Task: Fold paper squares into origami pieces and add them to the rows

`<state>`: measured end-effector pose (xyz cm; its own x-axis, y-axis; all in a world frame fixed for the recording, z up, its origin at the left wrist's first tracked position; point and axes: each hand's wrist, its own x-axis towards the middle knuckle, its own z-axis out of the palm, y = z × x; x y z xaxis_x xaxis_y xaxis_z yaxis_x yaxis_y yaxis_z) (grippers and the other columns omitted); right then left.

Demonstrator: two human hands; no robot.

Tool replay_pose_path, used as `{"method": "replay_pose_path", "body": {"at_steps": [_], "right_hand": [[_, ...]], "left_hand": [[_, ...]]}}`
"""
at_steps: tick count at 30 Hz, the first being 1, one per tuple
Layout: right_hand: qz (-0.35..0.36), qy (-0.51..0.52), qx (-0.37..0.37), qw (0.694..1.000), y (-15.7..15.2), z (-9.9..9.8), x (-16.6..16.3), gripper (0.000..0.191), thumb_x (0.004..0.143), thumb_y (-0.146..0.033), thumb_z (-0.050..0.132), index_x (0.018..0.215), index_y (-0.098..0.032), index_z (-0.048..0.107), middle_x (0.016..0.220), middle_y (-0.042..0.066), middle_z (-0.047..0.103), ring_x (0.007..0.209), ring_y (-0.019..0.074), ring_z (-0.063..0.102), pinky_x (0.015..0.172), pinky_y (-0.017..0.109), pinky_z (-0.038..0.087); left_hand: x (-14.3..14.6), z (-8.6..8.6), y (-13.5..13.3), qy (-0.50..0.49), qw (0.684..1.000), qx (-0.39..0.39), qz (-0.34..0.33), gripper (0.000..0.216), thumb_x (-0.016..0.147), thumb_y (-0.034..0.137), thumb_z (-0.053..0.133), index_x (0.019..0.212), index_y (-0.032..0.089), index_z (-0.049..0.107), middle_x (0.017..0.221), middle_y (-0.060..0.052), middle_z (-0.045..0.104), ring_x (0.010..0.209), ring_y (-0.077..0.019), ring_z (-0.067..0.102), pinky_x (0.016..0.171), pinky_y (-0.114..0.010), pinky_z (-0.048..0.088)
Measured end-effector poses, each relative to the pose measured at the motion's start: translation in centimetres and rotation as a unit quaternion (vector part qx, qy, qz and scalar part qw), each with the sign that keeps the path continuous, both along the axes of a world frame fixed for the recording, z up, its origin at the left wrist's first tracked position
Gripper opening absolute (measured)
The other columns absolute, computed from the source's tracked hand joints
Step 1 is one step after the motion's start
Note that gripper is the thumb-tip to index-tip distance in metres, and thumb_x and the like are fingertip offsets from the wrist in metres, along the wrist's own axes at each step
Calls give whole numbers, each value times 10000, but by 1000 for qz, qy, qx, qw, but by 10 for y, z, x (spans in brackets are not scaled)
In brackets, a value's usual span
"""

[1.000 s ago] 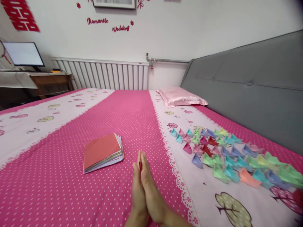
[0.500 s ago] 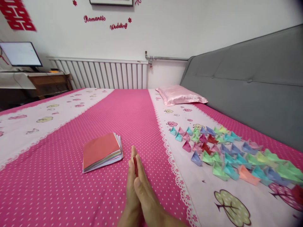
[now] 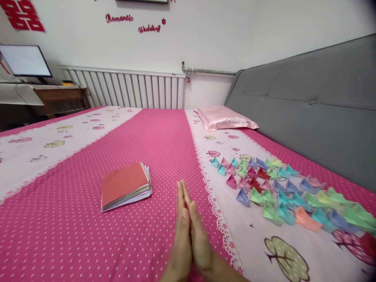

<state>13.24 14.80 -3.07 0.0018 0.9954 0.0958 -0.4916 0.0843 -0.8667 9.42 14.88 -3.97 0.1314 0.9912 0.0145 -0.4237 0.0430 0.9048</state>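
Observation:
My left hand (image 3: 181, 241) and my right hand (image 3: 201, 239) are pressed palm to palm above the pink dotted bedspread, fingers straight and pointing away from me. Between them sits a piece of folded red paper (image 3: 185, 204); only a sliver shows near the thumbs, and the palms hide the rest. To the left lies a stack of coloured paper (image 3: 125, 186) with a red sheet on top, apart from both hands. Several small folded paper boats (image 3: 272, 211) in green, blue, pink, red and orange stand in rows on the right.
A pink satin pillow (image 3: 225, 117) rests near the grey padded headboard (image 3: 317, 90). At the far side a white radiator (image 3: 126, 88) runs along the wall. A monitor (image 3: 25, 60) stands on a desk at the far left.
Both hands have shifted to the right, still pressed together. Less of the red paper shows between them now. The view has tilted slightly down.

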Motion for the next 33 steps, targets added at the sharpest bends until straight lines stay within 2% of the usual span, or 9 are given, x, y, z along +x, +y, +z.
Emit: {"method": "replay_pose_path", "body": {"at_steps": [5, 9, 12, 15, 19, 23, 29, 33], "right_hand": [[-17, 38, 13, 999, 2, 13, 9, 553, 863, -547, 302, 1356, -299, 277, 1462, -82, 177, 1354, 114, 49, 1119, 353, 26], [-14, 32, -3, 999, 3, 25, 17, 566, 852, -579, 290, 1332, -283, 341, 1456, -65, 212, 1356, 132, 54, 1114, 368, -9], [-9, 37, -19, 999, 6, 30, 22, 581, 852, -596, 251, 1335, -284, 335, 1457, -65, 206, 1357, 139, 51, 1112, 380, -5], [-26, 10, -14, 1000, 8, 28, 22, 562, 860, -584, 246, 1344, -304, 302, 1460, -78, 193, 1357, 135, 34, 1114, 374, 5], [-51, -44, -1, 998, 5, 21, 14, 535, 880, -552, 231, 1366, -328, 225, 1474, -92, 121, 1354, 109, -13, 1115, 357, -7], [-40, -89, -3, 995, 0, 16, 8, 546, 887, -545, 187, 1380, -310, 190, 1483, -81, 74, 1347, 103, -67, 1113, 376, -14], [-19, -164, 20, 986, -3, 9, 6, 551, 892, -534, 168, 1386, -291, 175, 1483, -61, 96, 1349, 96, -35, 1113, 367, -5], [10, -178, 18, 984, -7, 8, 0, 559, 886, -544, 156, 1391, -307, 122, 1485, -69, 72, 1346, 104, -59, 1111, 381, -11]], "left_hand": [[4, 3, -10, 87, 995, 53, -13, 619, 847, 516, 325, 1400, 285, 169, 1488, 84, 57, 1352, -146, -59, 1113, -295, 11], [5, 7, -16, 99, 991, 74, -42, 631, 857, 515, 281, 1411, 274, 96, 1488, 75, -28, 1350, -165, -76, 1116, -331, 32], [6, 10, -20, 116, 987, 99, -58, 667, 845, 534, 289, 1414, 260, 75, 1485, 54, -67, 1348, -187, -85, 1116, -357, 34], [7, 10, -23, 133, 985, 92, -55, 679, 831, 537, 329, 1411, 258, 114, 1489, 34, -27, 1349, -202, -76, 1113, -373, 25], [9, 8, -22, 89, 993, 70, -18, 633, 844, 520, 307, 1404, 270, 153, 1492, 32, 44, 1356, -197, -11, 1113, -372, 47], [11, 7, -19, 15, 999, 42, 31, 563, 846, 478, 346, 1376, 312, 254, 1478, 77, 142, 1355, -160, 20, 1117, -292, 37], [6, 8, -14, -17, 999, 18, 38, 548, 856, 458, 328, 1379, 320, 247, 1452, 77, 233, 1340, -127, -53, 1118, -276, -21], [-2, 13, -9, -22, 999, 8, 46, 530, 865, 464, 312, 1375, 338, 245, 1457, 88, 218, 1337, -115, -72, 1119, -279, 7]]}}
